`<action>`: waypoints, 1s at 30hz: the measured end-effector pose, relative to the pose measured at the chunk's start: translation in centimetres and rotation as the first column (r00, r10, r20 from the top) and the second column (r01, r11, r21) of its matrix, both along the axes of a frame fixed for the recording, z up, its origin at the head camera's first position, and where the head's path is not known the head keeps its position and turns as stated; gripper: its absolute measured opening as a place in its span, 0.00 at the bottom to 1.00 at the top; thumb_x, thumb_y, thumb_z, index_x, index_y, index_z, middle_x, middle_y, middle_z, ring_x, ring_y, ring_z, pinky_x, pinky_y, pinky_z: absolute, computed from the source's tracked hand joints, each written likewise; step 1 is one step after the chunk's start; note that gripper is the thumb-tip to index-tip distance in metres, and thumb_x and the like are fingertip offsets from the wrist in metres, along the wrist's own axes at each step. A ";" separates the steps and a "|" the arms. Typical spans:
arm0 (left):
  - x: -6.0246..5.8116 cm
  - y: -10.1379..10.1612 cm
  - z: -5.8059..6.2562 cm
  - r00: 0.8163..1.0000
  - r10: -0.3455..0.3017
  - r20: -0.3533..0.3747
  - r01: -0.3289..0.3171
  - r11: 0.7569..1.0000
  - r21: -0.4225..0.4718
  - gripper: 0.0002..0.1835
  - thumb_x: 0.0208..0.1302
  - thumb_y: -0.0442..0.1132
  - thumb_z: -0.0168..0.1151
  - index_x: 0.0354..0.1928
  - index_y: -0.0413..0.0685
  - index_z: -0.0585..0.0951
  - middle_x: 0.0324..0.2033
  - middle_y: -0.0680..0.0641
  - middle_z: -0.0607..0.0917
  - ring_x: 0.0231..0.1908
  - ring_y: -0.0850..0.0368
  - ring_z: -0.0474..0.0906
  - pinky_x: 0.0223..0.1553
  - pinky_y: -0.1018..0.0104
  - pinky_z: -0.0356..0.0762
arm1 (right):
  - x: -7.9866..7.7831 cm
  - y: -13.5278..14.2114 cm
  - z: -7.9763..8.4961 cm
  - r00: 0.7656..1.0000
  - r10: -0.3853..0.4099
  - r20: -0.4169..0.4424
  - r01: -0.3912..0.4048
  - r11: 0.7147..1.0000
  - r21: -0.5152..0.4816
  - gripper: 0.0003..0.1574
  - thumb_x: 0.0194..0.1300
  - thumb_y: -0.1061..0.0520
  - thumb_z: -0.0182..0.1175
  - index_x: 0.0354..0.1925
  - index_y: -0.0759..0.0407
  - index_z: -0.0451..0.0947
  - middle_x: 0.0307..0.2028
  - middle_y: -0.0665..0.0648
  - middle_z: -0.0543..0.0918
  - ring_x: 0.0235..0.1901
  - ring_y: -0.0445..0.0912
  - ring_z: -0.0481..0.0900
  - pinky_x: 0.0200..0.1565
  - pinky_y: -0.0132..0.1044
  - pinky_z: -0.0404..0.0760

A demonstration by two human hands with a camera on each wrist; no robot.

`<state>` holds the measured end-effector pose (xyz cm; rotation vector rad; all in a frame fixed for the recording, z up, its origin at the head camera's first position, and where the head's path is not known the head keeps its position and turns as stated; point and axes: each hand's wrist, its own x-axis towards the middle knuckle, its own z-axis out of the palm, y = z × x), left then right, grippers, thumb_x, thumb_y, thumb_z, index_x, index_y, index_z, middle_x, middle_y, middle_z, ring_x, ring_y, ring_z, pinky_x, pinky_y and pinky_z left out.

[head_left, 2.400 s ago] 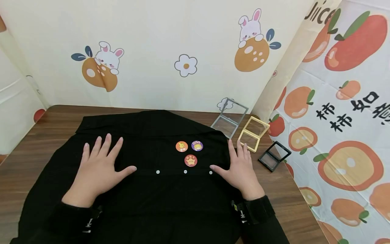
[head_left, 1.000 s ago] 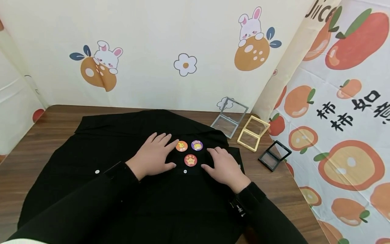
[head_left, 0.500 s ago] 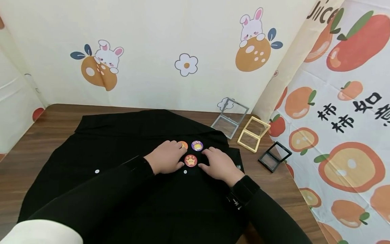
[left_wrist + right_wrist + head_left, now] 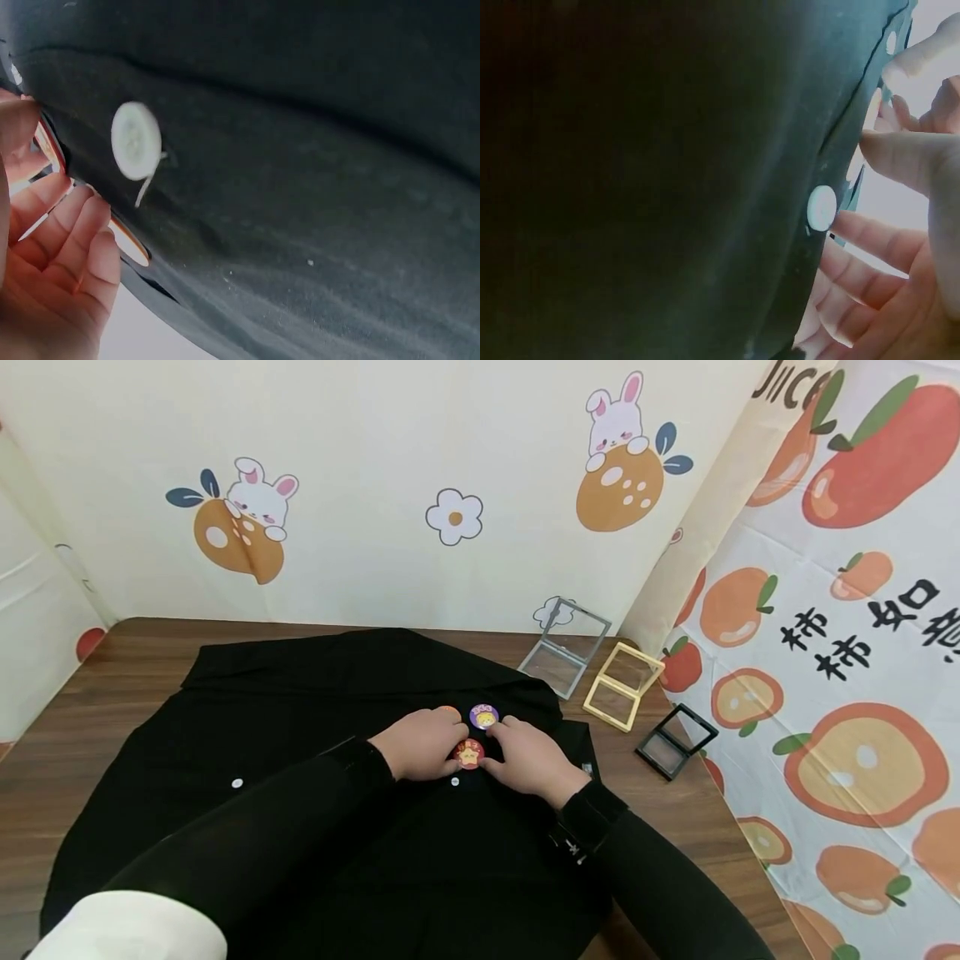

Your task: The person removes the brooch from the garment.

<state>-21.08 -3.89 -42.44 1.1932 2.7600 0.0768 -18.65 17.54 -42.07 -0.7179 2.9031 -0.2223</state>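
A black shirt (image 4: 270, 718) lies spread on the table with three round badges on it. Both hands meet at the red badge (image 4: 469, 753). My left hand (image 4: 420, 745) holds its left edge between thumb and fingers, partly covering the orange badge (image 4: 449, 710). At the opposite edge, my right hand (image 4: 534, 762) grips with thumb and forefinger. The purple badge (image 4: 483, 717) sits just above, between the hands. A white shirt button (image 4: 454, 782) shows below the red badge. In the left wrist view, curled fingers (image 4: 75, 240) lie near the orange badge's rim (image 4: 129, 241).
Right of the shirt stand three unfolded square frames: grey (image 4: 564, 647), yellow (image 4: 624, 685) and black (image 4: 677, 742). The wooden table (image 4: 97, 693) ends at a printed cloth backdrop (image 4: 360, 543) behind and a fruit-patterned cloth (image 4: 825, 777) at right.
Both hands came in from the shirt's sides, moving inward until they reached the red badge. The left hand now hides most of the orange badge. The frames have not moved.
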 end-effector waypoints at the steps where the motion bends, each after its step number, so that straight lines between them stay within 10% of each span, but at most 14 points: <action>1: 0.1 0.1 0.0 1.000 -0.007 -0.012 0.007 1.000 -0.007 0.23 0.69 0.56 0.66 0.56 0.49 0.82 0.43 0.53 0.79 0.42 0.59 0.76 0.48 0.58 0.79 | 0.0 0.0 0.0 1.000 0.003 0.001 -0.003 1.000 0.003 0.28 0.69 0.42 0.68 0.59 0.57 0.81 0.47 0.54 0.80 0.39 0.44 0.78 0.44 0.41 0.80; 30: 1.4 1.1 0.7 0.988 -0.092 -0.121 0.084 0.994 -0.068 0.14 0.71 0.49 0.65 0.47 0.48 0.87 0.41 0.50 0.83 0.40 0.55 0.81 0.45 0.57 0.83 | 0.5 0.4 0.2 0.987 0.133 -0.092 -0.133 0.991 0.002 0.17 0.68 0.47 0.70 0.50 0.54 0.84 0.46 0.51 0.81 0.42 0.44 0.79 0.49 0.42 0.80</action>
